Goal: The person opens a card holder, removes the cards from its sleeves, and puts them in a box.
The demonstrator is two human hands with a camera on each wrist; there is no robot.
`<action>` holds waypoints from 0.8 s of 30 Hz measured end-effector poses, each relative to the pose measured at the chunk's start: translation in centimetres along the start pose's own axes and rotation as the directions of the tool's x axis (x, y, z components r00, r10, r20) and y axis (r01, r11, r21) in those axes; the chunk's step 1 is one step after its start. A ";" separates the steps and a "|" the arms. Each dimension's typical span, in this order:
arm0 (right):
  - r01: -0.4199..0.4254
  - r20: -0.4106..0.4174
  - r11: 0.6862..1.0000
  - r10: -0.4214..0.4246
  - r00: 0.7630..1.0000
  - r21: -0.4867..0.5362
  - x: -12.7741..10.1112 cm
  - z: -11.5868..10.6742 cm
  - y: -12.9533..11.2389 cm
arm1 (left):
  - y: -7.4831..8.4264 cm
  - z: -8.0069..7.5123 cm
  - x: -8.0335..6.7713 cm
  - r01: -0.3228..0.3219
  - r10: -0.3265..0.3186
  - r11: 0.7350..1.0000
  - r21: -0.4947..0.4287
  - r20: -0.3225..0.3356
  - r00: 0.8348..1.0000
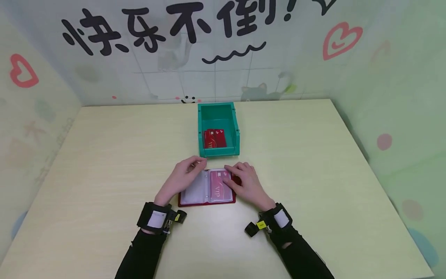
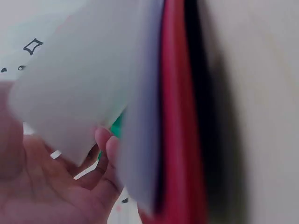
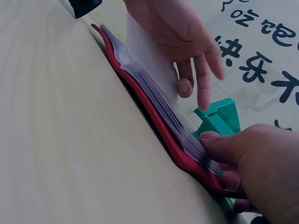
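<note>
Left hand (image 1: 181, 178) rests on the left half of an open red card holder (image 1: 207, 192), fingers loosely bent, lifting one clear plastic sleeve (image 3: 149, 60) by its edge; the right wrist view shows that sleeve standing up off the stack against the fingers. In the left wrist view the sleeve is a pale blur beside the holder's red cover; nothing on it can be read.

The holder lies flat on the pale wooden table (image 1: 104, 155), between the two hands and partly under both.

On the holder's right page, just left of the right hand's fingertips, a pink card (image 1: 219, 190) sits in its pocket, printed "VIP".

Right hand (image 1: 245, 184) presses on the right page, fingers curled; the right wrist view shows thumb and fingers pinching the holder's far edge, sleeves and cover together.

Just beyond both hands stands a green bin (image 1: 218, 130), open top, nearly touching the holder. Inside lie red cards (image 1: 214, 138), also marked "VIP".

Wall behind the bin carries large black Chinese characters (image 1: 167, 27), "快乐不倒!", with red hearts (image 1: 339, 38) to either side.
</note>
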State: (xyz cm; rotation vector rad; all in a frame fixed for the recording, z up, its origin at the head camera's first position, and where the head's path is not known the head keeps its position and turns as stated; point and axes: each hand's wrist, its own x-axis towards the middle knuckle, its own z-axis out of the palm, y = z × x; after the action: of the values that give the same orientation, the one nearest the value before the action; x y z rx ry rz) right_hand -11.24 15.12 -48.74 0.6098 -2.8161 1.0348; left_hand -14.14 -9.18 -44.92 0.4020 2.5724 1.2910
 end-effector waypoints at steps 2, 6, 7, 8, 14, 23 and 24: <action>-0.005 0.007 1.000 0.005 1.000 0.011 0.0 -0.1 -0.1 | 0.1 -0.3 -0.3 -0.012 0.014 0.995 0.094 -0.013 1.000; -0.008 0.005 1.000 0.008 1.000 0.022 0.0 -0.1 -0.3 | 0.7 -0.6 -0.9 -0.046 0.052 0.957 0.288 -0.014 0.999; -0.006 0.004 1.000 0.006 1.000 0.022 0.0 -0.1 -0.4 | 0.9 -0.5 -1.0 -0.041 0.044 0.954 0.297 -0.004 0.999; -0.004 0.003 1.000 0.004 1.000 0.019 0.1 -0.1 -0.5 | 1.1 -0.4 -1.2 -0.040 0.040 0.954 0.298 0.009 0.999; 0.002 0.003 1.000 -0.002 1.000 -0.007 0.1 -0.1 -0.6 | 1.9 1.0 -1.3 0.007 -0.012 0.976 0.219 0.021 1.000; -0.027 0.021 1.000 0.027 0.999 -0.003 0.1 -0.1 -0.6 | 2.0 1.8 -0.9 0.142 -0.143 0.979 0.149 0.001 0.990; -0.031 0.023 1.000 0.031 0.999 -0.002 0.1 -0.1 -0.6 | 2.0 1.8 -0.9 0.148 -0.150 0.979 0.144 0.004 0.989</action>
State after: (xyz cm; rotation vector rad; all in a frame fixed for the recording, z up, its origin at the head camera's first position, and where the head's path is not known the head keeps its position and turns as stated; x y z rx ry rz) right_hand -11.13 14.72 -48.34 0.5834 -2.8545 1.0376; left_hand -12.46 -6.97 -44.28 0.2376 2.6351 1.0539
